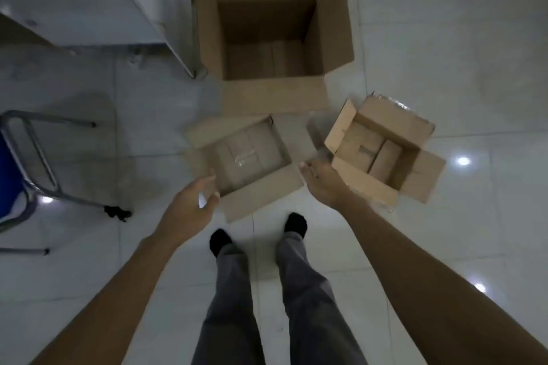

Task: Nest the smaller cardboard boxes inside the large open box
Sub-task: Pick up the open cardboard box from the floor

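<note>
The floor [444, 38] is glossy pale tile showing bright light reflections. A chair [26, 163] with a metal tube frame and blue seat stands at the left edge. A white cabinet [98, 3] occupies the upper left.

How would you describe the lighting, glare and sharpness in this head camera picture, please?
Head view: dim, cool light; bright ceiling-light reflections on the glossy floor; the whole frame is soft, the large open box included; wide-angle stretch lengthens the forearms toward the bottom corners.
</note>
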A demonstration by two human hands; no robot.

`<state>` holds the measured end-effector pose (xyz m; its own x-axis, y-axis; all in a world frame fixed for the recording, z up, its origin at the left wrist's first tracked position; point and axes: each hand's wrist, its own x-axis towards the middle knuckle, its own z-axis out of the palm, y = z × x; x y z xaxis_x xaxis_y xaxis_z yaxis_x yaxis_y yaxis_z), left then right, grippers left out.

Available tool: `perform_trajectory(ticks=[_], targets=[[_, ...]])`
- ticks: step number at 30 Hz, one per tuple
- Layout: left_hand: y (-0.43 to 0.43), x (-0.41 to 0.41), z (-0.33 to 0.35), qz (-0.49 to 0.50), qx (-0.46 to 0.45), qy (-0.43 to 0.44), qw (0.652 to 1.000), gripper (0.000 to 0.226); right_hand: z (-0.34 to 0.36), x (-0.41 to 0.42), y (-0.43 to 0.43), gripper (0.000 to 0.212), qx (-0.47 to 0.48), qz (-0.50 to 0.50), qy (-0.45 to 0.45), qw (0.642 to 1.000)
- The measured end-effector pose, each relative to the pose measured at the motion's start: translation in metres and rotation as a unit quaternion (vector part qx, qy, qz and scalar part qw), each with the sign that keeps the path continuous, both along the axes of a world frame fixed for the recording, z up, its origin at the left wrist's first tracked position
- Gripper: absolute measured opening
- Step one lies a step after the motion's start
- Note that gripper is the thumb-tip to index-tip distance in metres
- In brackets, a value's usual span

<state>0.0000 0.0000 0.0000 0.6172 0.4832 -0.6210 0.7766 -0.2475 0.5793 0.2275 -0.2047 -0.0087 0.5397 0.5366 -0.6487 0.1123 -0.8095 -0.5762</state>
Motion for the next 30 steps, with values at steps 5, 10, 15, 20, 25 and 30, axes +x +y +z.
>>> perform_trajectory(ticks=[5,10,15,20,25,30], targets=[[-0.002,0.008,-0.104,0.099,0.002,0.03,0.995,0.045,-0.12,0.0,0.028,0.038,-0.064,-0.087,0.034,0.994],[0.011,0.009,-0.212,0.094,-0.007,0.065,0.993,0.049,-0.244,0.003,0.055,0.026,-0.095,-0.079,0.026,0.992],[0.03,0.006,-0.291,0.082,0.03,0.098,0.991,0.042,-0.324,0.008,0.064,0.034,-0.107,-0.091,0.015,0.99],[0.035,-0.01,-0.337,0.105,0.22,0.165,0.956,0.056,-0.375,0.011,0.057,0.044,-0.142,-0.184,0.047,0.972],[0.031,-0.013,-0.364,0.226,0.133,0.168,0.95,0.088,-0.395,0.016,0.051,0.076,-0.103,-0.419,0.096,0.897],[0.015,-0.011,-0.379,0.225,0.127,0.204,0.944,0.096,-0.392,0.024,0.055,0.05,0.01,-0.557,0.171,0.813]])
